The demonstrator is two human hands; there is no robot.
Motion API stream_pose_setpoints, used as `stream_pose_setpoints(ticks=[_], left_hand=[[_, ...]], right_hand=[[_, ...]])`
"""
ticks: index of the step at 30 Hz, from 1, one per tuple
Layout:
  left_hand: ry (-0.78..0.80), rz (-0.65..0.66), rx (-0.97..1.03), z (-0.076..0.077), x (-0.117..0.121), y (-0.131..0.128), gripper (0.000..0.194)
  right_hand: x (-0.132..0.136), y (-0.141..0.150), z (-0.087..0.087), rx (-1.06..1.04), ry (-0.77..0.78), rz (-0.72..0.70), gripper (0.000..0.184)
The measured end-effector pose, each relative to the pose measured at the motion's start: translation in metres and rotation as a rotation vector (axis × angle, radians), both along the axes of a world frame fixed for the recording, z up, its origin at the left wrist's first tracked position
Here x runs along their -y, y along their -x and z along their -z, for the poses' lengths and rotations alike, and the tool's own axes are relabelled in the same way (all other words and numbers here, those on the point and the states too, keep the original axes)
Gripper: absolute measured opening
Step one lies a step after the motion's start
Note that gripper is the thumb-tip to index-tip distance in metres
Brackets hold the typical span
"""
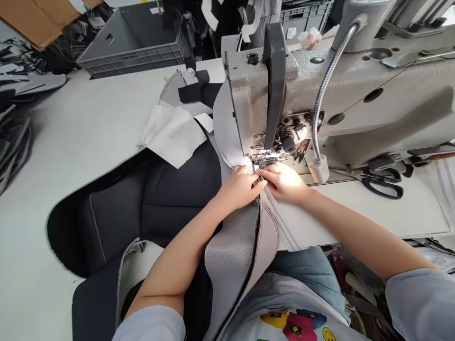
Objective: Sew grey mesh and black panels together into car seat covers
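Just below the needle area of the sewing machine (pixel 256 85), my left hand (pixel 241 186) presses and pinches the grey mesh fabric (pixel 231 241). My right hand (pixel 286 182) lies close beside it, thumb and fingers closed on the fabric edge under the machine's lamp. A narrow pale strip with grey lines (pixel 284 226) runs from between the hands toward the table's front edge. The mesh fabric hangs over that edge into my lap. Joined or lying to its left is a black padded seat cover (pixel 177 184). What lies under my fingertips is hidden.
Black-handled scissors (pixel 382 182) and small orange-handled snips (pixel 301 149) lie right of the needle. A flexible lamp (pixel 320 168) hangs near my right hand. White cloth scraps (pixel 174 130) rest on the cover. A grey crate (pixel 137 57) stands at the back left.
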State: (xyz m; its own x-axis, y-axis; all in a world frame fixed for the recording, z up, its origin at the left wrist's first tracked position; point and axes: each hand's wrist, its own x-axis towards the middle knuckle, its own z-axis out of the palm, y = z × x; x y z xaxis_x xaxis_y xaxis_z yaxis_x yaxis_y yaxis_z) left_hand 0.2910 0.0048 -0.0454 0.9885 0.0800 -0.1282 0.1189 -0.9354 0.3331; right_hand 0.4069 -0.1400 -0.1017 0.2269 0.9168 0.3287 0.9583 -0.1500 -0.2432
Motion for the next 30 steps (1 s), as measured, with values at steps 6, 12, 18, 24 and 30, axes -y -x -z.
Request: stream_pose_setpoints(ticks=[6, 12, 18, 24, 30], left_hand=[[0.151, -0.032, 0.022, -0.002, -0.006, 0.003, 0.036], [0.153, -0.041, 0.035, -0.002, -0.005, 0.003, 0.034], [0.111, 0.014, 0.006, -0.007, -0.004, 0.001, 0.035], [0.127, -0.018, 0.031, -0.010, -0.001, 0.004, 0.032], [0.142, -0.065, 0.050, -0.005, 0.002, -0.002, 0.031]], right_hand=[[-0.004, 0.005, -0.011, 0.062, 0.184, 0.136, 0.039], [-0.005, 0.009, -0.015, 0.042, 0.241, 0.152, 0.042], [-0.012, 0.007, -0.020, 0.003, 0.279, 0.184, 0.039], [-0.012, 0.010, -0.024, 0.071, 0.271, 0.204, 0.039], [-0.009, 0.008, -0.015, 0.076, 0.248, 0.181, 0.039]])
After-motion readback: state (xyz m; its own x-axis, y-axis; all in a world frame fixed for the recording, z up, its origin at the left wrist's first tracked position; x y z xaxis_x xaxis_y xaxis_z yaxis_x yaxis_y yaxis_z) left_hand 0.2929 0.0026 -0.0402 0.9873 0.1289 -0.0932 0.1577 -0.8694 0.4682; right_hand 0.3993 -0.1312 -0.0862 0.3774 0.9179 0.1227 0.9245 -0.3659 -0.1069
